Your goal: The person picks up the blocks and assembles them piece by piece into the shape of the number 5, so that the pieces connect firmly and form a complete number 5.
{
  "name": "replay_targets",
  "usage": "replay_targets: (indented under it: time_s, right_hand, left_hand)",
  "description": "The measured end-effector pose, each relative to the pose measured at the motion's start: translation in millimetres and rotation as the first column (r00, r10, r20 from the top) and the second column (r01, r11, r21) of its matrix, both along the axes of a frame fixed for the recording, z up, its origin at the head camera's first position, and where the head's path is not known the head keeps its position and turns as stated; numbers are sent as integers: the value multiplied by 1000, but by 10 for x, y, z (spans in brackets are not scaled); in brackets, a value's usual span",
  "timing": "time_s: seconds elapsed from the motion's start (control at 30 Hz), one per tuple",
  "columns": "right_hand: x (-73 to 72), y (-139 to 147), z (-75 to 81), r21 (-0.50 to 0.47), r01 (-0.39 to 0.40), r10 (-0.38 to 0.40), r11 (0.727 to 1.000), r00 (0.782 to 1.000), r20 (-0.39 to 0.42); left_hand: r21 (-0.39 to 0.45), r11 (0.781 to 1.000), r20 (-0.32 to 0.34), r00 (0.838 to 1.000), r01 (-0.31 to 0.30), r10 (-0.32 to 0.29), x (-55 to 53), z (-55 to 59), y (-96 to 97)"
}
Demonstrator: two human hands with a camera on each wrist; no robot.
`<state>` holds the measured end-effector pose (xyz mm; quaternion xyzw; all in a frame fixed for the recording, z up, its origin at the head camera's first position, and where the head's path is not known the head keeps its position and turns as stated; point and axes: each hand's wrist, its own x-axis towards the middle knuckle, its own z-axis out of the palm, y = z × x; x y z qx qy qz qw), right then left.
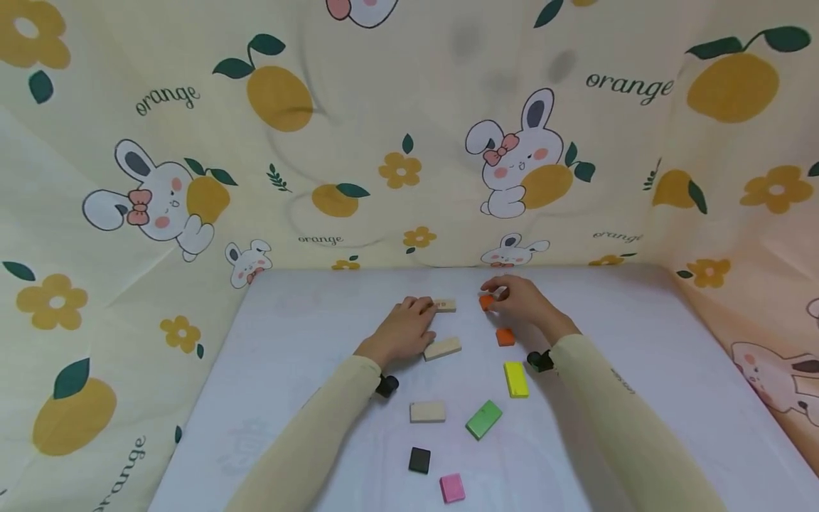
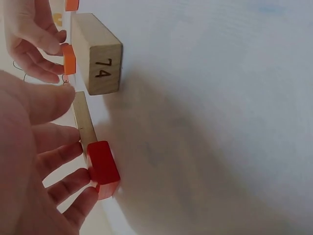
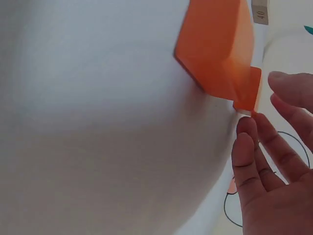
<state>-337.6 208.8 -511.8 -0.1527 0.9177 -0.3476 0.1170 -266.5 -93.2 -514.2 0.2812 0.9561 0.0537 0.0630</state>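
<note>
My left hand (image 1: 402, 328) reaches over a pale wooden block (image 1: 445, 305) at the back. In the left wrist view its spread fingertips lie along this block and at the side of a red block (image 2: 102, 169). A second wooden block (image 2: 105, 61), marked 74, stands near the thumb. My right hand (image 1: 523, 302) is at a small orange block (image 1: 487, 303); in the right wrist view the fingertips are right at its lower edge, with the thumb spread apart. A nearer orange block (image 1: 505, 337) lies below that hand.
Toward the front lie a yellow block (image 1: 516, 380), a green block (image 1: 483, 419), a wooden block (image 1: 427, 412), a black block (image 1: 419, 460) and a pink block (image 1: 452, 488). A printed curtain (image 1: 384, 107) bounds the white table (image 1: 288, 355) at the back and sides.
</note>
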Motion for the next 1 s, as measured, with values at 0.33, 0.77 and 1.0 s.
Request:
replay_targets:
  time_s: [0.33, 0.77, 1.0]
  right_hand:
    - [4, -28, -65, 33, 29, -30, 999, 999, 41]
    - [43, -87, 47, 3, 52, -52, 999, 999, -2]
    - [21, -164, 81, -26, 16, -17, 1000, 999, -39]
  left_hand:
    - [8, 1000, 7, 1000, -20, 20, 22, 24, 2]
    - [6, 999, 33, 999, -44, 44, -11, 42, 43]
    - [6, 999, 41, 998, -41, 40, -27, 18, 42]
